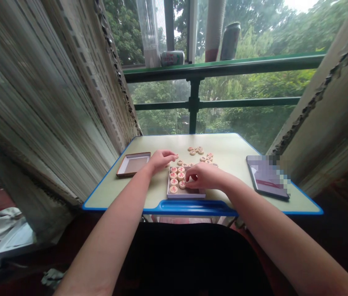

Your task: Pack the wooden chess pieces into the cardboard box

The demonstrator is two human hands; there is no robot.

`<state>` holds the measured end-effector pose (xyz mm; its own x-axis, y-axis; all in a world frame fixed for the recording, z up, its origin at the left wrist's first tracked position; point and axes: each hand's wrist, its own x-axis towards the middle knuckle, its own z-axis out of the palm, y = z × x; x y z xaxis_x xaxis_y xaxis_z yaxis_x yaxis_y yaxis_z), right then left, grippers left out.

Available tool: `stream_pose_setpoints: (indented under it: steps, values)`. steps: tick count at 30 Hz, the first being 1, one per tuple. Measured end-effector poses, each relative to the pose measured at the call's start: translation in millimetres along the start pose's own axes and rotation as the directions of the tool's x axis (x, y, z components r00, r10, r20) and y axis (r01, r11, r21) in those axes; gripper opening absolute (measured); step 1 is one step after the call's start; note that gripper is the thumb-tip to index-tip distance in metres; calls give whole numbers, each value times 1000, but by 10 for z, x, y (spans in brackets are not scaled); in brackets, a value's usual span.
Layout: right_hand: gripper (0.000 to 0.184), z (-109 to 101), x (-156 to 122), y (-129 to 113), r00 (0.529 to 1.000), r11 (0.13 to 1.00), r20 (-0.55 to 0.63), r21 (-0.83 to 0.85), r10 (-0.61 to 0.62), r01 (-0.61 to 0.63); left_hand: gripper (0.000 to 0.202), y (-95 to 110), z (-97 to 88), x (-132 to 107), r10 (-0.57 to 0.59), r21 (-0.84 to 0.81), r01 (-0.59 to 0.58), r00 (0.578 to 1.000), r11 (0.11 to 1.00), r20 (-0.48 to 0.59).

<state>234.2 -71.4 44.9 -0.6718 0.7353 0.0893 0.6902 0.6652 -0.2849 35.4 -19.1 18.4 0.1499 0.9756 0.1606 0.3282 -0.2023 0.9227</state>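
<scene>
A box [186, 196] of pieces [173, 189] lies beneath the right hand [206, 174] (left hand [161, 160] alongside).

Bare left hand [162, 160], bare right hand [206, 174]. Left forearm [121, 220] and right forearm [263, 220] bare too, both narrowing toward the wrist. Black clothing [192, 263] at bottom centre, rounded upper edge; fabric detail too dark to read.

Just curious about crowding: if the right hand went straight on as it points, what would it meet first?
The right hand would probably meet the red-marked piece just ahead in the box, then the left column of pieces; whether they already touch is unclear.
</scene>
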Motion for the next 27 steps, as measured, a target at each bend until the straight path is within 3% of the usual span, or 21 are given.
stream_pose_setpoints:
  steps: [19, 24, 27]
  values:
    - [14, 13, 16, 57, 999, 996, -24, 75, -39, 41, 23, -29, 6, 16, 15, 13, -16, 999, 1000, 33]
    - [11, 12, 25, 72, 999, 994, -13, 93, -48, 49, 22, -67, 7, 28, 42, 67, -45, 998, 997, 44]
    - [10, -10, 47, 140, 997, 997, -76, 82, -7, 13, 22, -113, 29, 40, 100, 195, -99, 995, 976, 1]
